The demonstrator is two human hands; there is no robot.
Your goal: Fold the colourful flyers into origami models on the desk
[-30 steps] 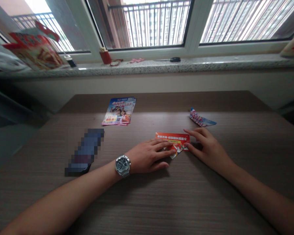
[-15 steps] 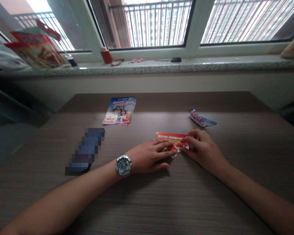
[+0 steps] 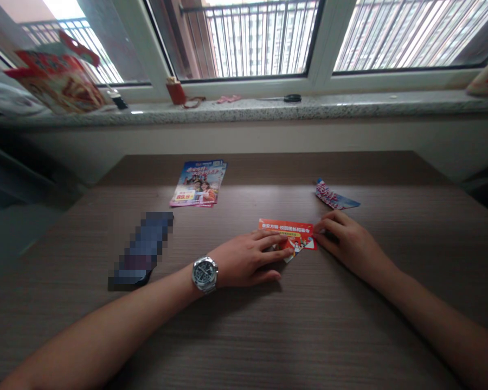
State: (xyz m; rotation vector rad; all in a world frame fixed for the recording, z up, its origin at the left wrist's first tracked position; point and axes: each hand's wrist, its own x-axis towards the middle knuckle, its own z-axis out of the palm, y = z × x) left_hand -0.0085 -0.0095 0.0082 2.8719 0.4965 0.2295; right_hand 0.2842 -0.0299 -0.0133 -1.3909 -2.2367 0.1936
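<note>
A small red leaflet (image 3: 289,227) with white printed characters lies on the table, its lower part folded at a slant so a pale corner sticks out. My left hand (image 3: 248,257), with a metal watch (image 3: 205,273) on the wrist, rests flat over the leaflet's left part, fingers spread. At the leaflet's right edge, my right hand (image 3: 345,238) has thumb and forefinger together in a pinch. Beyond that hand lies a folded blue and red paper piece (image 3: 335,197), standing partly up from the table.
A stack of printed flyers (image 3: 199,184) lies at the back left. Nearer me is a blurred-out dark phone-like object (image 3: 144,249). On the stone windowsill (image 3: 244,112) are a red snack bag (image 3: 65,81), a small red case (image 3: 175,93) and a dark-handled tool (image 3: 291,98).
My right hand has slid right, from on top of the leaflet to its right edge, uncovering more print. My left hand stays in place.
</note>
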